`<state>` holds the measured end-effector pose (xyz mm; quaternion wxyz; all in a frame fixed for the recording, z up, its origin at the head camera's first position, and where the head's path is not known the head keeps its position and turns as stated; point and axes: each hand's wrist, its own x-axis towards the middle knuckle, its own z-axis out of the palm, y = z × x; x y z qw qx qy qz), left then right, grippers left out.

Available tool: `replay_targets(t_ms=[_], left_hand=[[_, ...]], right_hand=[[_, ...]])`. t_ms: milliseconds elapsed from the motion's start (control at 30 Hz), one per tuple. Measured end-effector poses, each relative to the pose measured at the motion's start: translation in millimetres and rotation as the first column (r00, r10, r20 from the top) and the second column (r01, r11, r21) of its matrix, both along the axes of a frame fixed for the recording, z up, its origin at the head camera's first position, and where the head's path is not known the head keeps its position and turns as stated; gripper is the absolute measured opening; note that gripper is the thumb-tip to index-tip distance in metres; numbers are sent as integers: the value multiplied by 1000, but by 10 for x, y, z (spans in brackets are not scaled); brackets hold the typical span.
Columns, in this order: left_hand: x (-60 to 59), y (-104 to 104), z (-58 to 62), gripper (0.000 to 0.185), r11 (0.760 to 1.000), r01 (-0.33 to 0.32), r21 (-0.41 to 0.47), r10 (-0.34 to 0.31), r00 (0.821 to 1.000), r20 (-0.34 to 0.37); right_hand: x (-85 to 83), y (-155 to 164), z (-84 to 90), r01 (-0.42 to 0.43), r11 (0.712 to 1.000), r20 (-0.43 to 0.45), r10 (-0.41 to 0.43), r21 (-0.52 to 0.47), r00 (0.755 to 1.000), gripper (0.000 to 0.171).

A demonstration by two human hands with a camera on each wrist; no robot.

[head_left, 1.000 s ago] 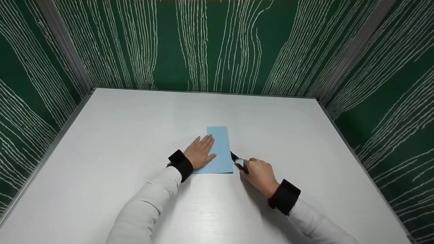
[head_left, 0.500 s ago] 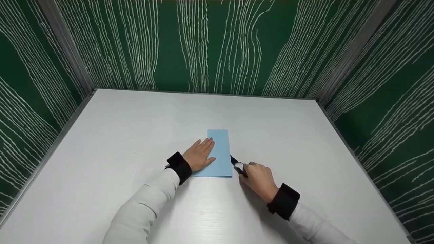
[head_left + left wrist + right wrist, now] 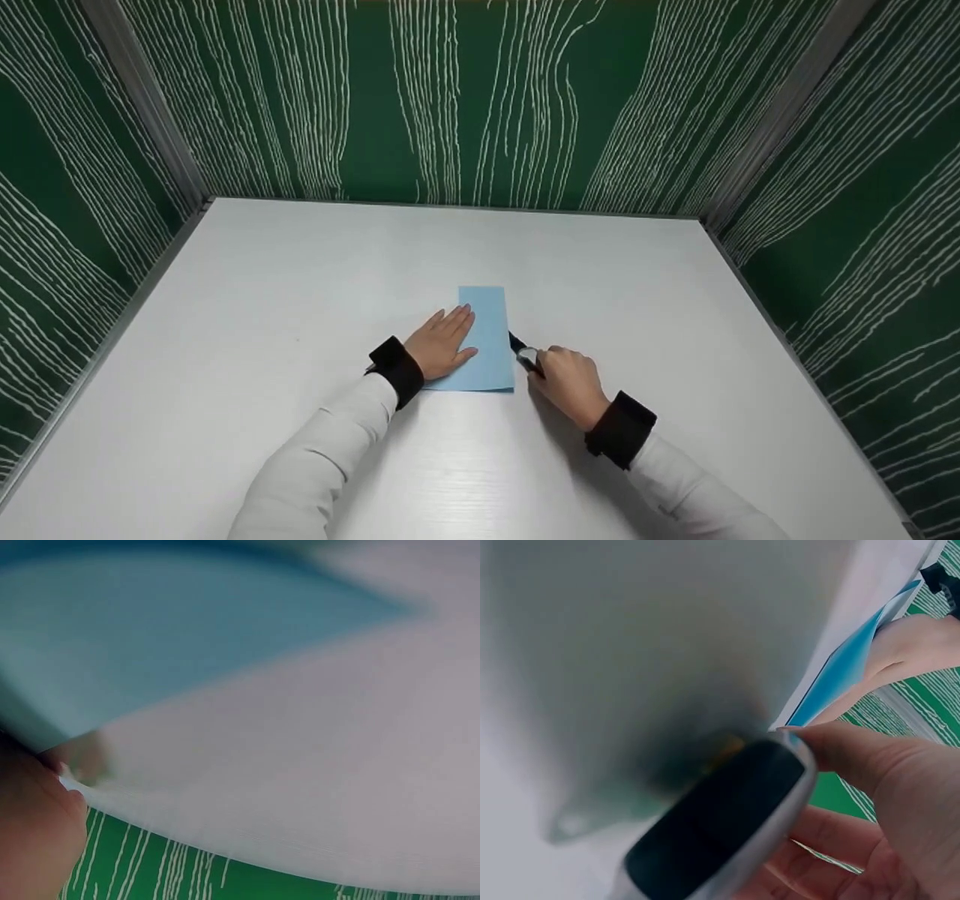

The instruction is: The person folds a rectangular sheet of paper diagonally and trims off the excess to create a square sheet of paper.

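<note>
A light blue sheet of paper (image 3: 489,337), folded in layers, lies upright on the white table (image 3: 330,255). My left hand (image 3: 441,346) rests flat on its left side, fingers pointing away from me and thumb across the paper. My right hand (image 3: 571,384) grips a black-and-silver hand tool (image 3: 527,357), whose dark narrow end meets the paper's right edge. Up close in the right wrist view, the tool shows a rounded dark panel with a silver rim; its exact kind is unclear. One paper corner (image 3: 330,611) looks slightly raised in the left wrist view.
Green walls (image 3: 525,97) with wavy white lines enclose the table at the back and sides. Grey metal posts (image 3: 150,97) stand at the back corners. A black band (image 3: 621,430) wraps each wrist.
The paper and my left hand slid slightly towards me at first, then stayed put. My right hand and the tool have since moved a little farther away along the paper's right edge.
</note>
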<state>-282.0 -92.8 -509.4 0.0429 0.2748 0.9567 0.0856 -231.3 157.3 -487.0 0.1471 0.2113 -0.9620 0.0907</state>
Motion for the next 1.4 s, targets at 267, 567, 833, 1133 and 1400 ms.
replay_targets(t_ms=[267,567,833,1133,1400], left_hand=[[51,12,79,67,1000,0,7,1,1000,-6],[20,-33,8,69,999,22,46,-21,999,-26],[24,-14,28,65,999,7,34,-7,1000,-10],[17,-9,16,68,1000,6,16,-6,1000,-22],[-3,-2,-6,69,1000,-5,1,5,1000,-20]], right_hand=[[-136,-48,15,14,1000,12,-14,2,1000,38],[-287,-97,32,43,999,6,-43,13,999,44],[-415,-128,45,59,998,9,-59,-1,998,43],[-553,-156,55,80,997,41,-80,-15,996,41],[-672,-177,31,102,995,25,-102,-21,995,29]])
